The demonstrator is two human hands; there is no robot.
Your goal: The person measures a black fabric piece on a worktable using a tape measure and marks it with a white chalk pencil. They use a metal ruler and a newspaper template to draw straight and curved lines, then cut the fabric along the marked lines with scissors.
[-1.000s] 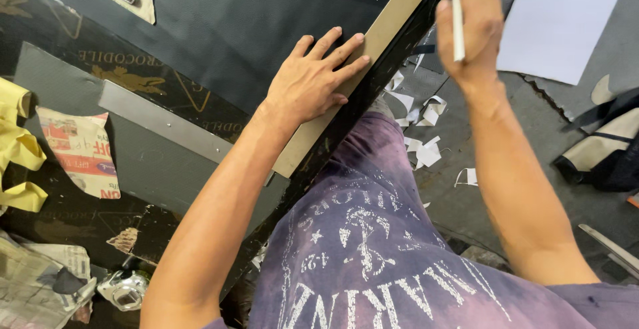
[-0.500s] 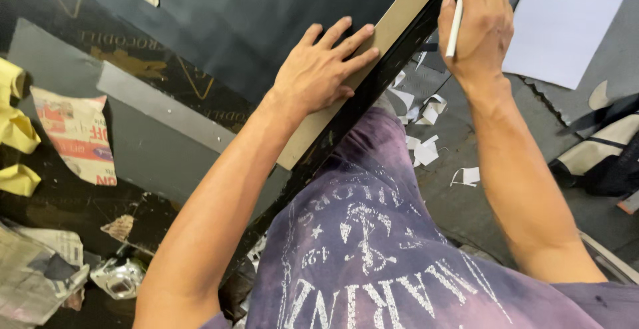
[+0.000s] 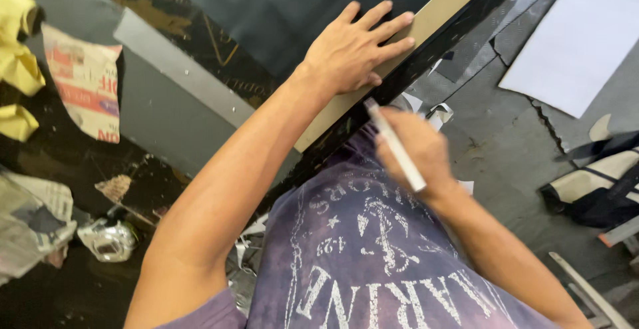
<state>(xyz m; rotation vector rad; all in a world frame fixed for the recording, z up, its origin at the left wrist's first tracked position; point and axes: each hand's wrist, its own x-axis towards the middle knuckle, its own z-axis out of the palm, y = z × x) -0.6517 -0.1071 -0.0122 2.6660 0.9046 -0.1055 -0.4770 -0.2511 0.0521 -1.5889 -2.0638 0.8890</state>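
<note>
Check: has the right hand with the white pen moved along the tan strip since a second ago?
Yes. The right hand with the white pen slid back down the tan strip toward the body, past the flat left hand.

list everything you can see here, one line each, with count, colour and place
straightedge strip: 1, tan, along the near edge of the table, under the left hand
dark sheet: 1, black, on the table beyond the strip
table: 1, grey top with black edge, left half of view
pen-like tool: 1, white, in the right hand
printed packet: 1, red and white, on the table at left
yellow cloth: 1, yellow, far left edge
crumpled foil: 1, silver, lower left
paper sheet: 1, white, on the floor at upper right
paper scraps: a few, white, on the floor near the table edge
left hand: 1, flat, fingers spread on the strip
right hand: 1, closed around the tool
</note>
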